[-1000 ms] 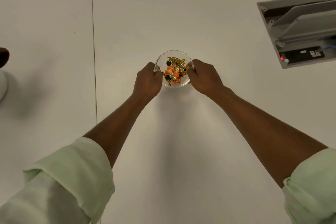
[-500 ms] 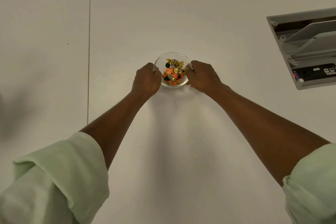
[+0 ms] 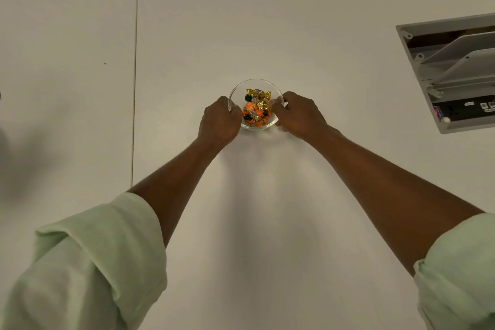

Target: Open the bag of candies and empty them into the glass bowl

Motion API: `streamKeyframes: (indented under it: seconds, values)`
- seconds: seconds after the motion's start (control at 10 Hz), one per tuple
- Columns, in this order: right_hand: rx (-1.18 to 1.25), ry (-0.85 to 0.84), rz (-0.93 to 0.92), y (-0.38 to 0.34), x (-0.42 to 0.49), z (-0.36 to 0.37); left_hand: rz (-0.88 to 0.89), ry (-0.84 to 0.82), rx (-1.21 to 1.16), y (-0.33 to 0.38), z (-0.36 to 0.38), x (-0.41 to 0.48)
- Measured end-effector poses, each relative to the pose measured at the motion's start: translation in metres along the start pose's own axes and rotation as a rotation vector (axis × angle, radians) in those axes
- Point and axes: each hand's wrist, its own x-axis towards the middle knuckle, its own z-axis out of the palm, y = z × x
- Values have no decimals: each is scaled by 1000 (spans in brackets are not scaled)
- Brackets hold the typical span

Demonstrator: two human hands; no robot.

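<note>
A small clear glass bowl (image 3: 255,83) sits on the white table, a little beyond the middle of the view. Several wrapped candies (image 3: 256,107) in gold, orange and dark green foil lie inside it. My left hand (image 3: 218,122) grips the bowl's left rim with curled fingers. My right hand (image 3: 298,114) grips the right rim the same way. Both forearms stretch forward, with pale green sleeves rolled up. No candy bag is in view.
A grey recessed cable box (image 3: 452,69) with open flaps and sockets is set into the table at the right. A seam (image 3: 135,69) between table panels runs front to back on the left.
The view has shifted: the cable box now sits further right and lower in frame, and the dark object at the left edge is gone from view. Both hands stay on the bowl.
</note>
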Motion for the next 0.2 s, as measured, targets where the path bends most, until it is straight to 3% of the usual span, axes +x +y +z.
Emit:
streamKeyframes:
  seconds: [0.2]
  values:
    - [-42,30,-7,18,-33,7,-31,75,6,-14,0,-21]
